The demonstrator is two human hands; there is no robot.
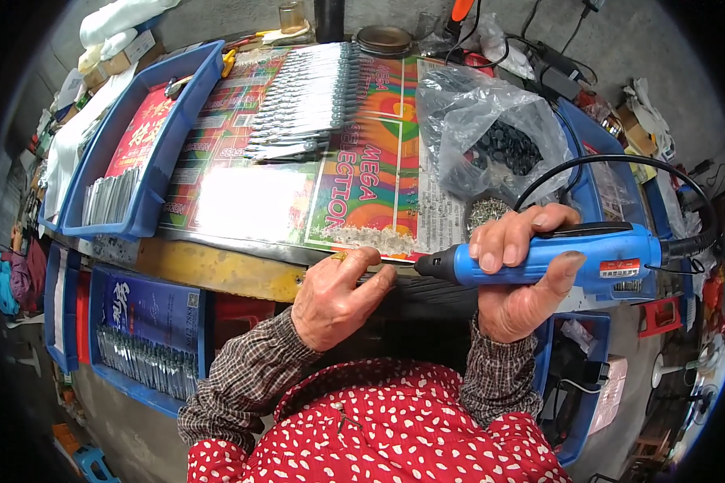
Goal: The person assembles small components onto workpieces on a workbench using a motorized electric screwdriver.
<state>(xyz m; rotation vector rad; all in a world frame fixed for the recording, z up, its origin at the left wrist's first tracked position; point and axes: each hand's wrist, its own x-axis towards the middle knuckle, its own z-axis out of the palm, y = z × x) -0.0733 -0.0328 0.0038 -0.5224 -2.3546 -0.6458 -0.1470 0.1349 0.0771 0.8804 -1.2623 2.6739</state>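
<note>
Gripping: the right hand (524, 274) is wrapped firmly round a blue electric screwdriver (556, 259), fingers over the top and thumb underneath, so the tool lies level with its black nose pointing at the left hand.
Pinching: the left hand (334, 298) has thumb and fingers pressed together on a small metal part (376, 276), too thin to make out fully, held just in front of the screwdriver's tip, seemingly to steady it against the bit.
Cord: a black cable (620, 161) arcs up from the screwdriver's rear and round behind it, slack enough to leave the tool free.
Counter edge: both hands work at the near edge of the counter (217, 270), just below the screwdriver, close to the body.
Screw dish: a small heap of silvery screws (485, 212) sits just beyond the screwdriver, within easy reach of the right hand.
Bag: a clear plastic bag (491, 133) of dark round pieces stands behind the screws, farther from the screwdriver, its mouth loosely open.
Poster: a bright printed sheet (362, 169) covers the counter beyond the screwdriver, likely as a work surface.
Finished row: overlapping slim metal pieces (306, 105) lie fanned in a neat row far beyond the screwdriver, to its left.
Blue tray: a tray (169, 137) with more metal strips sits far left of the screwdriver.
</note>
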